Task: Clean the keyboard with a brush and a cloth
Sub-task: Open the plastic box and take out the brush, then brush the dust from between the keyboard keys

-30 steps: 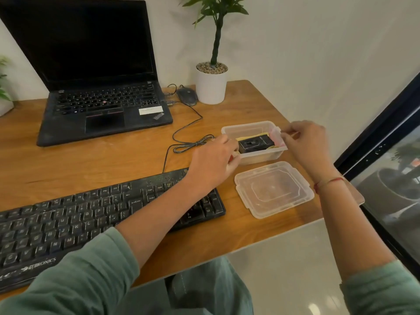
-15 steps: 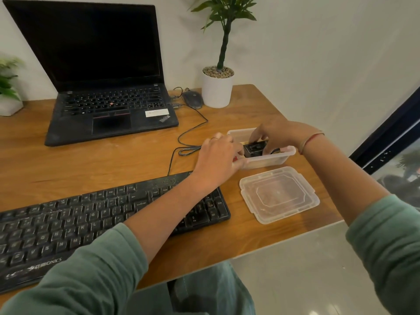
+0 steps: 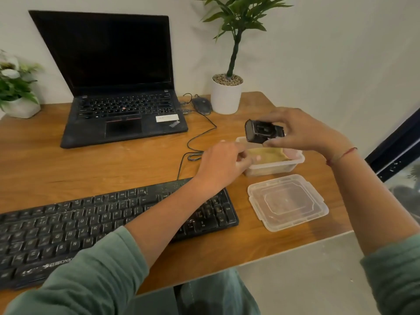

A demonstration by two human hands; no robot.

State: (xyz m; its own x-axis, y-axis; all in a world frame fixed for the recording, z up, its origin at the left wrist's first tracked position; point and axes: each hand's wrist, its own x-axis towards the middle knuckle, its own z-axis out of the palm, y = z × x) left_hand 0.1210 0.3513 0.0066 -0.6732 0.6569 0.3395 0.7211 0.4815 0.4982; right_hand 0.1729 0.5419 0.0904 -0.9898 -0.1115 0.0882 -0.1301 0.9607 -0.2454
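grip: right hand fingers clamped on black brush, above tub at 2 o'clock of keyboard | left hand pinching tub rim at 9 o'clock | cloth inside tub | risk: fingertip-only hold, brush drops to counter | hidden: bristles, brush's far end

Office-type desk setup, possibly home office. Wooden surface against plain white wall. Open laptop, separate black keyboard, wired mouse. Potted plant by wall, second plant far left. Dark-framed glass pane at right.
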